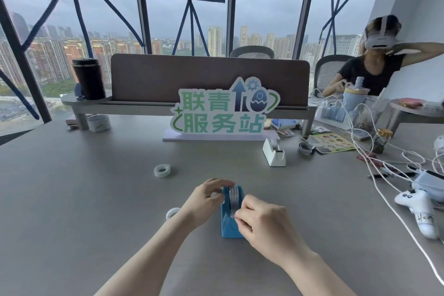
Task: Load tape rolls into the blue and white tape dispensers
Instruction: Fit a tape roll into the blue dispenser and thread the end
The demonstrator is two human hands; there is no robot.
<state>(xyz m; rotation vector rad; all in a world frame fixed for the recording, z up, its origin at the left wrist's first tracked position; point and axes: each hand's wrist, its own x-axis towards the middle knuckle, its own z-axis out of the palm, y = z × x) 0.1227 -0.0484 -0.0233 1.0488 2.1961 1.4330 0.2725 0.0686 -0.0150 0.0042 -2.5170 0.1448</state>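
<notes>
The blue tape dispenser [229, 223] stands on the grey table [96, 199] right in front of me, with a clear tape roll [233, 196] seated in its cradle. My left hand [206, 199] grips the dispenser's left side at the roll. My right hand [262, 221] pinches the tape's free end above the dispenser's front. The white tape dispenser [274, 152] stands farther back on the right. A loose clear tape roll [162, 170] lies to the left, and another roll [172, 213] peeks out behind my left wrist.
A green and white sign [223, 110] stands at the table's back, before a brown divider [209, 77]. A black tumbler [88, 78] sits on the shelf at the left. White cables [394, 185], a white game controller [419, 209] and clutter fill the right side. A person with a headset [382, 55] sits there.
</notes>
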